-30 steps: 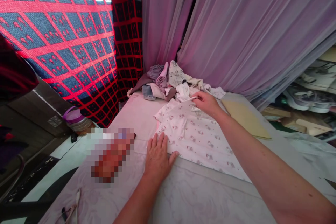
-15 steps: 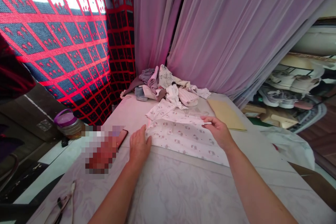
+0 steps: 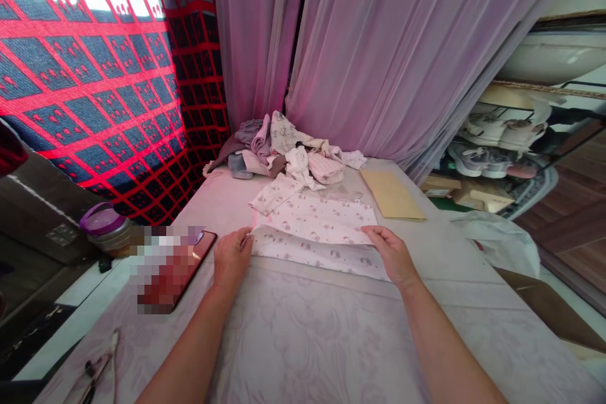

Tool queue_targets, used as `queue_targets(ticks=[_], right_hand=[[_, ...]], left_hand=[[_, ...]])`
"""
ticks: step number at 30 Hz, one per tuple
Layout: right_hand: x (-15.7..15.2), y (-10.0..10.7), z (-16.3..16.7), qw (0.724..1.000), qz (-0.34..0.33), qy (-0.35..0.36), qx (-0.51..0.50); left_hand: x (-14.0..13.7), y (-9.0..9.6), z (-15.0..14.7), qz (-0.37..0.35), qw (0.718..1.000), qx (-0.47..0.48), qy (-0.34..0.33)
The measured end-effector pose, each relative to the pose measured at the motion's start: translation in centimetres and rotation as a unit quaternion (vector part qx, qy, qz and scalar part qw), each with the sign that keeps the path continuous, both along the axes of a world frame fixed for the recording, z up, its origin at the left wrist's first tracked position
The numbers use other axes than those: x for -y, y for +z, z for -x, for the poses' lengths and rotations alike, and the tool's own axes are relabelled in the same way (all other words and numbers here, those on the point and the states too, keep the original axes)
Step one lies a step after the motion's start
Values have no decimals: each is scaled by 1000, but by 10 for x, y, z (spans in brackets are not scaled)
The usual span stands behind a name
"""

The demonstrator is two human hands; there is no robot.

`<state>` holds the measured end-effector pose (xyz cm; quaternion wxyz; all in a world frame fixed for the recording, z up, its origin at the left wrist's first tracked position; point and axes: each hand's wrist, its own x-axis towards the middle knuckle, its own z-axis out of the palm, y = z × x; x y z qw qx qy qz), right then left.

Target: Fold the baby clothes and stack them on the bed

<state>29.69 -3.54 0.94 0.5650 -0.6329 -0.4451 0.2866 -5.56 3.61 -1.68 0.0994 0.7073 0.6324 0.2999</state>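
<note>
A white children's garment with a small printed pattern [image 3: 317, 214] lies spread on the cloth-covered table [image 3: 303, 334]. My left hand [image 3: 231, 259] pinches its left edge, fingers closed on the fabric. On the other side, my right hand [image 3: 391, 252] grips the right end of the same raised edge between thumb and fingers. Between both hands the fabric stretches in a slightly sagging fold, with the lower layer flat beneath it. The garment's exact kind is hard to tell.
Behind the garment sits a heap of crumpled clothes [image 3: 284, 145]. A yellow folder-like sheet [image 3: 392, 196] lies to the right. At left are a phone [image 3: 189, 265], partly blurred out, and a cable [image 3: 113, 353]. Purple curtains [image 3: 402, 57] hang behind; shoes [image 3: 478, 158] stand on a rack.
My left hand has gone from lying beside the garment to pinching its left edge. My right hand has drawn the raised edge nearer to me. The view has shifted to the right.
</note>
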Motion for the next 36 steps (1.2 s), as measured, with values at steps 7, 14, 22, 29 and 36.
queue_targets(ticks=[7, 14, 22, 29, 36], right_hand=[[9, -21, -5, 998, 12, -49, 44], [20, -33, -4, 983, -8, -57, 172], [23, -33, 0, 950, -12, -57, 308], [26, -29, 1, 934, -42, -70, 348], [26, -34, -3, 917, -5, -63, 393]], left_hand=[[0, 1, 1, 4, 1000, 0, 1], [1, 1, 1, 1, 1000, 11, 1], [0, 3, 0, 11, 1000, 16, 14], [-1, 0, 1, 2, 1000, 20, -3], [-1, -3, 3, -2, 1000, 14, -6]])
